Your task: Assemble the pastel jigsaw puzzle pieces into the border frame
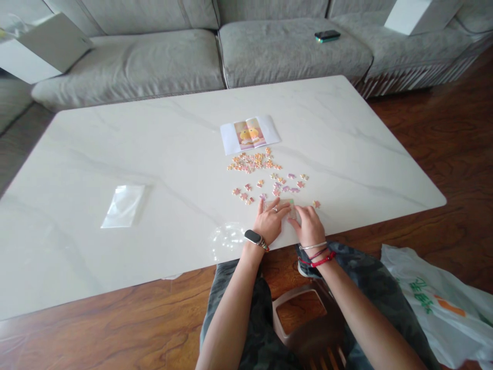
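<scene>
A small joined section of jigsaw puzzle (291,202) lies near the table's front edge, mostly covered by my hands. My left hand (269,222) rests over it with fingers stretched out, pressing flat on the pieces. At the section's right edge, my right hand (309,225) curls its thumb and forefinger around the pieces. Several loose puzzle pieces (285,189) are scattered just beyond my fingers, with more pink ones (244,196) to the left. One single piece (316,204) sits right of my right hand. A denser pile of pieces (252,162) lies farther back.
Behind the pile is a folded sheet (228,139) with a picture of two yellow figures. A clear plastic bag (124,206) lies on the white table (173,154) at left. A grey sofa (165,61) borders the far side; a phone (327,35) lies on it.
</scene>
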{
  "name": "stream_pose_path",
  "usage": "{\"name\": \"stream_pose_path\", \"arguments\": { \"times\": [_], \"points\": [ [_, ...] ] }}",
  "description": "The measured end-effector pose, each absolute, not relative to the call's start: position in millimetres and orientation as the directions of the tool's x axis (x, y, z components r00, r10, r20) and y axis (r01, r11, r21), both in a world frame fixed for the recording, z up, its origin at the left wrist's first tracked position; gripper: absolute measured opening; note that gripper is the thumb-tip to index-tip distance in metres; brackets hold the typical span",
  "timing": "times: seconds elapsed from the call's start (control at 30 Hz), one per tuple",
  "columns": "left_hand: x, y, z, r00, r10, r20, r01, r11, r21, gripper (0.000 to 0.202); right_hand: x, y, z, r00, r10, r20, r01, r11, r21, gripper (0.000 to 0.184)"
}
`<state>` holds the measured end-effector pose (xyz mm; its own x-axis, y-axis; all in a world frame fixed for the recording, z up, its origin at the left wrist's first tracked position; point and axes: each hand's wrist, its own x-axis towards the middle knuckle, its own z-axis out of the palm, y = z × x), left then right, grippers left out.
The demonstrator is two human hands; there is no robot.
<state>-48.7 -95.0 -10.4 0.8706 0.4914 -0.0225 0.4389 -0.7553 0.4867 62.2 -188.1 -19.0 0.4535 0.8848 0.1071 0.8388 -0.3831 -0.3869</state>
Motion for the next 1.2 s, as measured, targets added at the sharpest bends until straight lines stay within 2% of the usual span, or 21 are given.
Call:
{"name": "stream_pose_path", "arguments": {
  "times": [0.13, 0.27, 0.47, 0.67, 0.83, 0.97, 1.2],
  "points": [
    [-49, -95, -13, 0.882, 0.472, 0.0, 0.41, -0.767, 0.493, 0.046, 66, -188, -22, 0.359, 0.927, 0.108, 0.887, -0.303, -0.348, 0.026],
    [-50, -96, -13, 0.88, 0.474, 0.018, 0.411, -0.781, 0.47, 0.047, 80, -180, -24, 0.288, 0.95, 0.121, 0.898, -0.223, -0.38, 0.024],
    [-50, -98, -11, 0.865, 0.502, 0.025, 0.431, -0.766, 0.477, 0.047, 98, -170, -20, 0.125, 0.987, 0.103, 0.942, -0.086, -0.324, 0.023],
    [-45, -102, -6, 0.84, 0.542, 0.031, 0.463, -0.745, 0.481, 0.041, 102, -167, -16, 0.12, 0.991, 0.054, 0.926, -0.093, -0.365, 0.018],
    [-37, -103, -3, 0.805, 0.593, 0.021, 0.518, -0.718, 0.465, 0.036, 106, -154, -7, 0.074, 0.996, -0.044, 0.911, -0.085, -0.403, 0.013],
    [-32, -102, -4, 0.741, 0.671, 0.021, 0.55, -0.624, 0.555, 0.024, 107, -140, 3, 0.019, 0.993, -0.118, 0.93, -0.061, -0.362, 0.015],
    [-41, -90, -4, 0.653, 0.753, 0.077, 0.567, -0.554, 0.609, 0.03, 106, -125, 10, -0.039, 0.973, -0.226, 0.96, -0.026, -0.277, 0.018]
  ]
}}
